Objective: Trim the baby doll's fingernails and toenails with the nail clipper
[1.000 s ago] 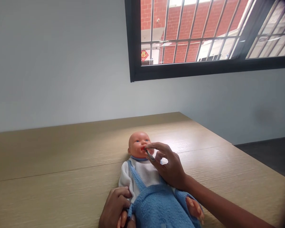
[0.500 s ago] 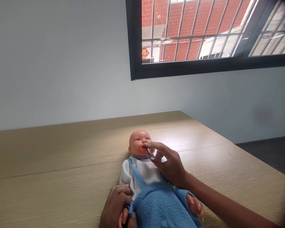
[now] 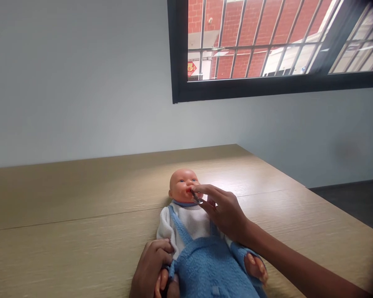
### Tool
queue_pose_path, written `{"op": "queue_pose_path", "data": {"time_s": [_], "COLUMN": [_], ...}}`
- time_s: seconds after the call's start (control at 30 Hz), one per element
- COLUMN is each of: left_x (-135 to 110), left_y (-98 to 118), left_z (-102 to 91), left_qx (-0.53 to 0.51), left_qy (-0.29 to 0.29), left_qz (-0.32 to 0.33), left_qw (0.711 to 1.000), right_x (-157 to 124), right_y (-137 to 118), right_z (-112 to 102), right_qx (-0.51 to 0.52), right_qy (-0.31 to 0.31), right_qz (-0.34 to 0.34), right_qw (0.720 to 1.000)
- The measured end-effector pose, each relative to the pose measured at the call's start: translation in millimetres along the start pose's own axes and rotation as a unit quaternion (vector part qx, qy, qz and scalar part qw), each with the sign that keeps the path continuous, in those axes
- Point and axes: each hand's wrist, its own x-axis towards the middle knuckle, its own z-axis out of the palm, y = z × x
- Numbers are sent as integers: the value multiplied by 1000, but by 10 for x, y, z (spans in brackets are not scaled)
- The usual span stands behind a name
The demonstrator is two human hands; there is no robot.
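A baby doll [image 3: 202, 265] in a white top and blue overalls lies on its back on the table, its bald head away from me. My right hand [image 3: 225, 207] pinches a small, slim, shiny metal tool [image 3: 197, 197] between thumb and fingers. The tool's far end is at the doll's red mouth; its exact kind is too small to tell. At the lower left, my left hand [image 3: 153, 265] is closed around the doll's sleeved arm, just above the doll's small hand [image 3: 161, 281], with part of its fingers hidden.
The light wooden table [image 3: 81, 198] has a seam running across it and an edge [image 3: 329, 207] sloping down on the right. Behind it rises a pale wall [image 3: 81, 82] with a dark-framed, barred window [image 3: 236, 41]. Dark floor [image 3: 345, 198] shows at the right.
The metal tool has turned slightly in my right hand, its tip still at the doll's mouth. My left hand keeps its hold. The camera view has shifted a little.
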Motion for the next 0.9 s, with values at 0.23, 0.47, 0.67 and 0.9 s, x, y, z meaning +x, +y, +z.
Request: {"op": "queue_pose_path", "data": {"time_s": [0.23, 0.47, 0.67, 0.9], "left_x": [20, 42, 66, 67], "left_y": [33, 58, 83, 58], "left_z": [-61, -63, -63, -77], "left_qx": [-8, -6, 5, 3], "left_qy": [-30, -31, -29, -43], "left_qz": [-14, -7, 10, 21], "left_qw": [999, 999, 1000, 999], "right_x": [121, 131, 149, 176], "right_y": [-19, -37, -85, -114], "right_z": [-76, -92, -124, -160], "right_qx": [-10, -28, -54, -46], "right_qy": [-25, -43, -56, -65], "right_qz": [38, 53, 45, 22], "right_qw": [999, 997, 996, 997]}}
